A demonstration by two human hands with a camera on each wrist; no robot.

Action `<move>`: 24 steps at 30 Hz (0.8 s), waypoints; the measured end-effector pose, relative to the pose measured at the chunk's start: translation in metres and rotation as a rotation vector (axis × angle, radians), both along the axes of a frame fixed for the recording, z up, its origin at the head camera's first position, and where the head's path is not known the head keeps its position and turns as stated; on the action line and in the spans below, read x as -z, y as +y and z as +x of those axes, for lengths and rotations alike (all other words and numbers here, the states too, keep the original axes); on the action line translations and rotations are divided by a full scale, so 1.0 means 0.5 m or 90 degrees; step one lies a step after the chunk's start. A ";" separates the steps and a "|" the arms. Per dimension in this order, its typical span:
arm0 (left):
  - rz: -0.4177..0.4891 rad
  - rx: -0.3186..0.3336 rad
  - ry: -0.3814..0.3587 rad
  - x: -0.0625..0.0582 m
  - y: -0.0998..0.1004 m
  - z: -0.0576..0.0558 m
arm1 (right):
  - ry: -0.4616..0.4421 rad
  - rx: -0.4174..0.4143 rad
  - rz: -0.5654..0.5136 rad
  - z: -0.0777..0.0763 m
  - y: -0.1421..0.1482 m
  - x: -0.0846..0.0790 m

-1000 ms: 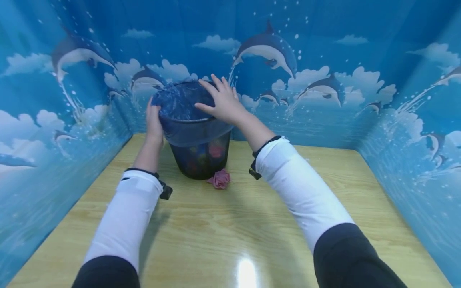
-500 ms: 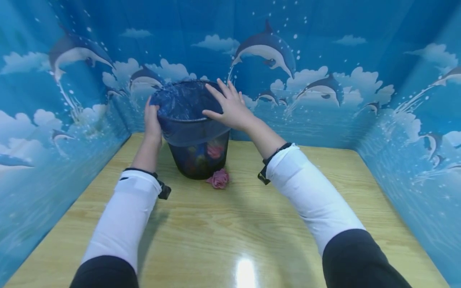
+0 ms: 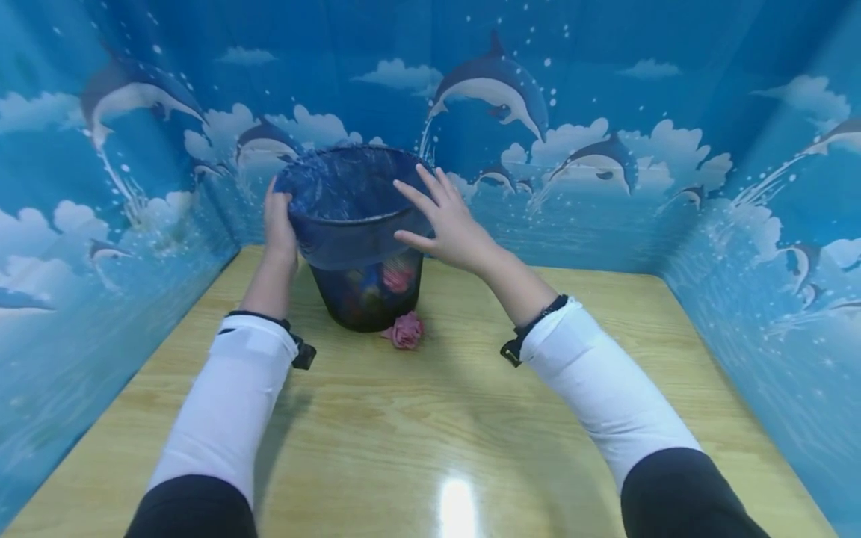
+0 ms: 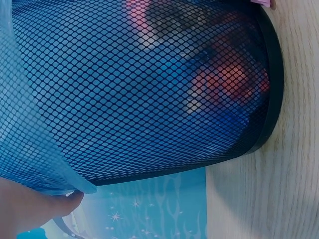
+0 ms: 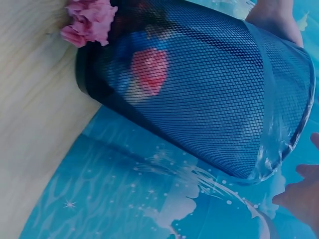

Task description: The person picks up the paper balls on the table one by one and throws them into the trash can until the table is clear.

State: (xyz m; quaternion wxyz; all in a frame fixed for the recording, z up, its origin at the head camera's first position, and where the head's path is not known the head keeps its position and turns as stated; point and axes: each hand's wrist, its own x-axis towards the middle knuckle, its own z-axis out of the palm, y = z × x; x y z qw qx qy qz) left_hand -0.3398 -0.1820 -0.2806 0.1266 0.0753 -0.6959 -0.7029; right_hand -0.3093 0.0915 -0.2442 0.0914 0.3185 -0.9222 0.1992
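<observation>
A black mesh wastebasket stands upright toward the back left of the table. A translucent blue bin liner lines it and folds down over the rim. My left hand holds the basket's left side at the rim; in the left wrist view its thumb lies against the liner's folded edge, with the other fingers hidden. My right hand is spread beside the right rim, fingers apart; the right wrist view shows a gap between it and the basket. A pink artificial rose lies at the basket's foot.
Red, blue and pale things, blurred by the mesh, sit low inside the basket, among them a red flower-like one. A blue dolphin-print curtain walls the wooden table at the back and both sides.
My right hand has drawn away from above the basket's opening, to the right and slightly toward me. The left hand keeps its place on the basket. The rose stays put.
</observation>
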 end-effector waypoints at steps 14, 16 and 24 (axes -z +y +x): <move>-0.010 0.007 -0.001 0.005 0.003 0.004 | -0.002 -0.024 -0.024 0.035 0.051 0.086; -0.009 0.004 -0.004 0.004 0.003 0.003 | -0.011 -0.021 -0.018 0.040 0.056 0.099; 0.003 -0.001 -0.012 -0.001 0.002 -0.001 | -0.058 -0.015 0.016 0.054 0.064 0.144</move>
